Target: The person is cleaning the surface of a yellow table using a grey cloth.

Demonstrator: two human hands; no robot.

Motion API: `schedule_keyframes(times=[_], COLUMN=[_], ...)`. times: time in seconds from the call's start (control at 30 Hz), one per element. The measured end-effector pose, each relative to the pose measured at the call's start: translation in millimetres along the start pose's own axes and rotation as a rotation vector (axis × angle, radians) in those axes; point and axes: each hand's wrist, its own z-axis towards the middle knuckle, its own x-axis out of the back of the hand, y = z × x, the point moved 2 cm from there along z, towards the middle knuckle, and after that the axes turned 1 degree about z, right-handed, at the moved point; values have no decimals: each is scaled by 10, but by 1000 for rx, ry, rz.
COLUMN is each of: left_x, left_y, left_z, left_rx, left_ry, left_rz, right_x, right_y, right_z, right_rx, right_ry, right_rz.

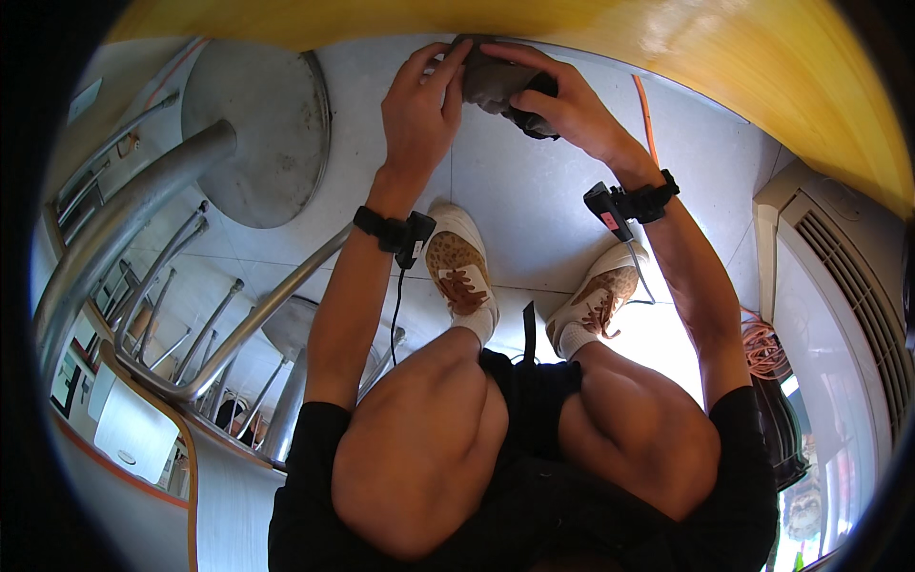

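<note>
A crumpled dark grey bundle (490, 82), perhaps cloth or thin plastic, is between my two hands at the top centre, just below the yellow surface. My left hand (423, 107) touches its left side with outstretched fingers; whether they grip it I cannot tell. My right hand (565, 100) holds its right end, with the thumb below and the fingers along the top. Blacker folds of the bundle show under the right thumb. Each wrist wears a black strap with a small cabled device. Beneath the hands lies the pale tiled floor (522, 186).
A yellow tabletop (772, 79) curves overhead. At the left stand a round metal table base (264, 136) with its post, and metal chair legs (279, 293). An orange cable (645, 118) runs down to the floor. A floor-standing air conditioner (829, 286) is at the right.
</note>
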Motion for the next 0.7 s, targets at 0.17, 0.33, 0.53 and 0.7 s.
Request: schedule_keyframes(times=[0.17, 0.33, 0.53, 0.7], left_x=[-2, -4, -41, -145], left_y=[65, 141, 285, 437], left_z=[-53, -54, -1, 41], left_rx=[-23, -2, 15, -32], left_ry=[-63, -93, -127, -163], left_rz=[156, 205, 179, 191], right_x=[2, 11, 118, 268], right_y=[-9, -46, -72, -78], right_z=[-31, -70, -185, -334], right_rx=[-82, -126, -150, -177], right_ry=[3, -8, 19, 49], right_rz=[20, 37, 77, 117])
